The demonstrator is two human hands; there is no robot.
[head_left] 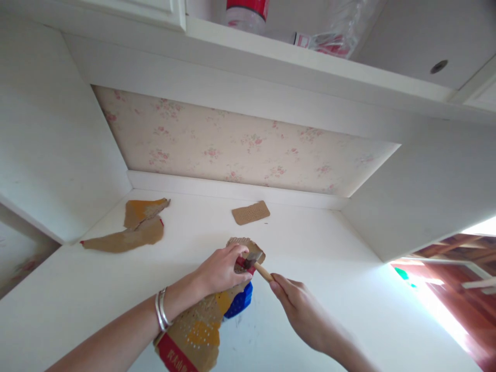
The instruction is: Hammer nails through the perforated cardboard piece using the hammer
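My right hand (pixel 292 305) is closed round the light wooden handle of a small hammer (pixel 264 272). Its dark metal head is beside the fingertips of my left hand (pixel 225 268). The left fingers are curled over a piece of brown cardboard (pixel 258 249), pinching something mostly hidden; a bit of red shows there. Below, the cardboard (pixel 205 330), with orange patches and a red printed strip, is dotted with many small holes. Partly under it lies a blue ridged object (pixel 241 301) of unclear kind.
Torn cardboard (pixel 127 240) lies at the back left of the white surface (pixel 310 248), and a small perforated cardboard piece (pixel 251 212) at the back middle. White panels stand on both sides. Overhead, a shelf (pixel 310 67) holds a red-labelled bottle (pixel 248 11) and plastic wrapping.
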